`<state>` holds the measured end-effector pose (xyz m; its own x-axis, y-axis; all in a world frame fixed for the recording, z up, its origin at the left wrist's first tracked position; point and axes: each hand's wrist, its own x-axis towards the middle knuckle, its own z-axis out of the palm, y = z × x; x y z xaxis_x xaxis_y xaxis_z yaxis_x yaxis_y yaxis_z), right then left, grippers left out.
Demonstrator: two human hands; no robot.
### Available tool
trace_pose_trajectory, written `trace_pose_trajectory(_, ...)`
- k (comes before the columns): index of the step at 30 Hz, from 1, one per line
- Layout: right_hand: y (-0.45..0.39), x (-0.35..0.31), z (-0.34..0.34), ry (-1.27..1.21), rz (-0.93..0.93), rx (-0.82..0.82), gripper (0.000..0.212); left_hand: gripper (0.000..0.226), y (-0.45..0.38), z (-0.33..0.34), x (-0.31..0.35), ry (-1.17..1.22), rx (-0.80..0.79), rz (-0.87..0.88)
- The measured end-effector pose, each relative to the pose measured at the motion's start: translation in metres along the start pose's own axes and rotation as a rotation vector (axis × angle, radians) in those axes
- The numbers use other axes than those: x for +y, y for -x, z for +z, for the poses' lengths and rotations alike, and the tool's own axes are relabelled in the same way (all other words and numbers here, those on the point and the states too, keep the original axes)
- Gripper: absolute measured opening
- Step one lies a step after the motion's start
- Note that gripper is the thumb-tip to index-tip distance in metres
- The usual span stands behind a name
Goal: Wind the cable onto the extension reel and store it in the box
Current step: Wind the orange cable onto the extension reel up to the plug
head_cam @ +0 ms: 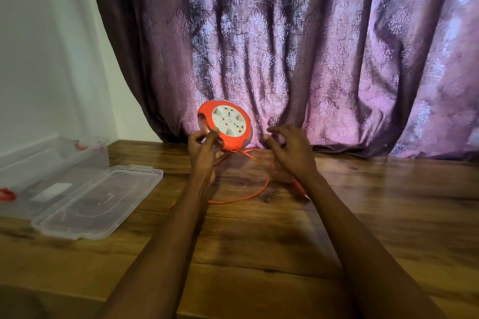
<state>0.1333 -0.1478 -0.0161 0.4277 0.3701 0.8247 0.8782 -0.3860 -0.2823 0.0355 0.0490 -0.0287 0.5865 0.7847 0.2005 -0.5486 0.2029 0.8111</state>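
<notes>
Orange plastic extension reel with a round white socket face (225, 125) sat at frame centre, tilted, socket face toward the camera, lifted off the wooden table (259, 241). Left hand (204, 149) gripped it at its lower-left edge: thumb up against the orange rim beside the handle cut-out, fingers curled around underneath. Thin orange cable (259, 184) came out of the reel's lower edge, looped down and right across the tabletop, then curved back left to end just right of the left forearm. Most of that visible run lay loose on the wood, not wound.

Right hand (291, 149) hovered just right of the reel, not touching it. Fingers spread and loosely bent, blurred at the tips. Couldn't tell whether it pinched the cable; nothing clearly in its grasp. A reddish bit (300, 188) showed under the right wrist on the table, too blurred to identify.

Clear plastic storage box (55, 155) stood at the left edge of the frame, against the white wall (39, 59), with red latches. Its clear flat lid (98, 199) lay on the table just in front of it, lower left. Reel was well apart from the box.

Purple patterned curtain (311, 46) filled the upper frame behind the table.
</notes>
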Motion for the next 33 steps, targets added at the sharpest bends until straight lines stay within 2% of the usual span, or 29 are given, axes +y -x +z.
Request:
trace_pose_trajectory(1, -0.003, -0.011, -0.003, -0.111, -0.092, -0.067, 0.038, 0.025, -0.001, 0.0, 0.0, 0.015, 0.011, 0.018)
trace_pose_trajectory(3, -0.005, -0.027, 0.0, -0.116, -0.284, -0.204, 0.043, 0.026, -0.003, 0.0, 0.002, 0.049, 0.032, 0.039)
trace_pose_trajectory(4, -0.004, -0.03, 0.005, -0.053, -0.37, -0.223, 0.045, 0.025, -0.003, 0.0, 0.005, 0.062, 0.04, 0.04)
trace_pose_trajectory(6, 0.0, -0.027, 0.017, 0.024, -0.431, -0.189, 0.039, 0.027, -0.004, -0.002, 0.008, 0.079, 0.048, 0.042)
trace_pose_trajectory(8, 0.003, -0.02, 0.024, -0.018, -0.39, -0.113, 0.028, 0.035, -0.007, -0.005, 0.01, 0.089, 0.065, 0.04)
trace_pose_trajectory(10, 0.003, -0.016, 0.024, -0.072, -0.326, -0.059, 0.026, 0.036, -0.006, -0.006, 0.011, 0.094, 0.083, 0.037)
trace_pose_trajectory(15, 0.011, -0.009, 0.025, -0.015, -0.311, -0.137, 0.045, 0.049, -0.008, -0.007, 0.008, 0.139, 0.089, 0.022)
trace_pose_trajectory(19, 0.011, -0.014, 0.027, 0.021, -0.265, -0.046, 0.027, 0.051, -0.01, -0.006, 0.004, 0.116, 0.061, -0.008)
trace_pose_trajectory(21, 0.009, -0.015, 0.026, -0.016, -0.174, -0.04, 0.024, 0.05, -0.01, -0.006, 0.004, 0.115, 0.048, -0.047)
trace_pose_trajectory(23, 0.009, -0.014, 0.027, -0.126, 0.0, -0.055, 0.02, 0.047, -0.01, -0.005, 0.005, 0.127, 0.044, -0.052)
trace_pose_trajectory(25, 0.004, -0.018, 0.028, -0.411, 0.302, -0.074, 0.017, 0.042, -0.009, -0.005, 0.007, 0.136, 0.041, -0.026)
trace_pose_trajectory(27, -0.002, -0.025, 0.025, -0.809, 0.658, -0.098, 0.018, 0.046, -0.009, -0.004, 0.009, 0.134, 0.045, -0.003)
trace_pose_trajectory(29, -0.002, -0.027, 0.02, -0.977, 0.894, -0.204, 0.018, 0.056, -0.008, -0.004, 0.01, 0.133, 0.045, -0.007)
trace_pose_trajectory(31, 0.001, -0.026, 0.016, -0.969, 0.977, -0.336, 0.02, 0.056, -0.007, -0.004, 0.011, 0.14, 0.04, -0.009)
trace_pose_trajectory(33, 0.006, -0.022, 0.013, -0.905, 0.961, -0.433, 0.024, 0.052, -0.007, -0.003, 0.013, 0.153, 0.035, -0.018)
